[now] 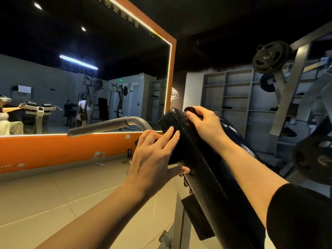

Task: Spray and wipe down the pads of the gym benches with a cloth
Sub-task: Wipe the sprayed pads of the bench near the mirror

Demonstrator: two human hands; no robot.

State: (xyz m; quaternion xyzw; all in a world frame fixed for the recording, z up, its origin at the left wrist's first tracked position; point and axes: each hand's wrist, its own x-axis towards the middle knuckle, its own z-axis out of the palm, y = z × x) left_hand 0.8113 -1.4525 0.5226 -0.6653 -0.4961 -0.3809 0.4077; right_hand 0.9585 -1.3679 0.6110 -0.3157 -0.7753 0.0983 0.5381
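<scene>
At centre frame the left hand (154,151) lies flat-fingered against the side of the black bench pad (203,169) – steadying it, I judge – while the right hand (201,121) clutches a dark cloth (190,109) at the pad's top end, wiping.

Steel handle (115,124) left of pad (203,159)

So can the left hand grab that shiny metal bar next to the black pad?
Probably yes. The left hand rests with straight fingers on the side of the black pad, holding nothing, and the metal bar sits just above and beyond it with nothing visibly between them.
</scene>
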